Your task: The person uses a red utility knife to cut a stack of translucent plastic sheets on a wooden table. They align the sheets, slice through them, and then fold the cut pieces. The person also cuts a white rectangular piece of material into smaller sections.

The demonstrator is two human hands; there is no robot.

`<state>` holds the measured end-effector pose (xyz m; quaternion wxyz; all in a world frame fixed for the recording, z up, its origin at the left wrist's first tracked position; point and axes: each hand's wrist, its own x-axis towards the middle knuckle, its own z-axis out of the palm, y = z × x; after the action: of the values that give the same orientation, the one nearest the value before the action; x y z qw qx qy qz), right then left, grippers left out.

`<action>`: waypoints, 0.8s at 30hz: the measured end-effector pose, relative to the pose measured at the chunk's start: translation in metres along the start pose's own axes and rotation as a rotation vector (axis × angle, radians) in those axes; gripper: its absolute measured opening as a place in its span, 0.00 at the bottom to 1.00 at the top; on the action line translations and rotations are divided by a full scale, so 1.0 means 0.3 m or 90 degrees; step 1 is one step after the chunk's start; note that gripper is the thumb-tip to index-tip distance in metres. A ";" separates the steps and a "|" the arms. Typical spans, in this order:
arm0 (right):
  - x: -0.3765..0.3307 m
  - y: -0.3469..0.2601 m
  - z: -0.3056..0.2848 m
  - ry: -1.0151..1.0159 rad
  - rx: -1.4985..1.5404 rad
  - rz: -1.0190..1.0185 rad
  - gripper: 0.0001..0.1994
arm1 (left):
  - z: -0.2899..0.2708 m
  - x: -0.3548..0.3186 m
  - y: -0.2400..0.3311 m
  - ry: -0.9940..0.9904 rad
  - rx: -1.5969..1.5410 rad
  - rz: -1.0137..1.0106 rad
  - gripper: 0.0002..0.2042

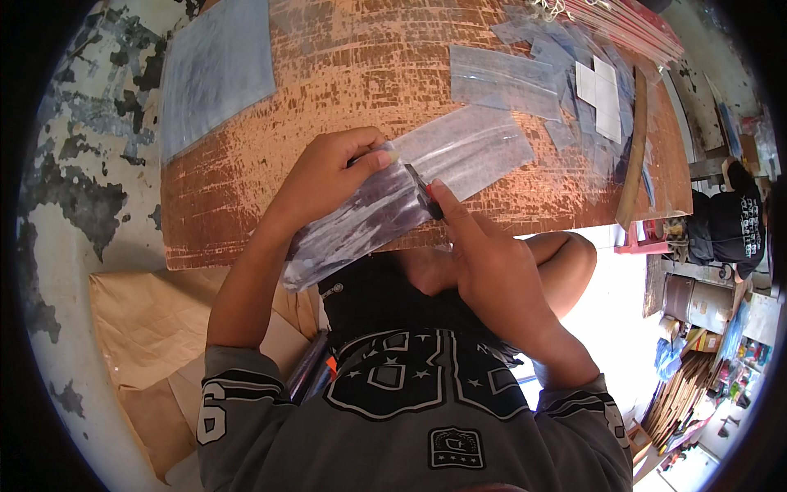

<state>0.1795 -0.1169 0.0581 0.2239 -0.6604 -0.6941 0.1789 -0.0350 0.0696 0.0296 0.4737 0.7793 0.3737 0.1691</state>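
A clear plastic sheet slants across the near edge of the table, its lower left end hanging over my lap. My left hand pinches its upper edge between thumb and fingers. In my right hand is a pair of scissors with dark blades and some red at the handle, my index finger stretched along it. The blades lie across the middle of the sheet, close to my left fingertips. How far apart the blades are I cannot tell.
A stack of bluish plastic sheets lies at the table's far left. More clear pieces, white paper pieces and a wooden stick lie to the right. Thin reddish sticks sit behind. Another person is at far right.
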 end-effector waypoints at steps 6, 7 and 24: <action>0.017 -0.036 -0.015 -0.053 -0.088 -0.011 0.40 | 0.009 0.000 0.017 0.041 0.057 0.016 0.11; 0.017 -0.038 -0.016 -0.055 -0.091 -0.010 0.40 | 0.012 0.001 0.020 0.043 0.054 0.012 0.11; -0.063 -0.043 -0.036 -0.128 -0.121 0.018 0.43 | 0.010 0.010 0.025 0.028 0.117 0.002 0.12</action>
<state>0.1752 -0.1372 0.0726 0.0871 -0.6667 -0.7177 0.1810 -0.0279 0.0680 0.0343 0.3917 0.8161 0.3970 0.1518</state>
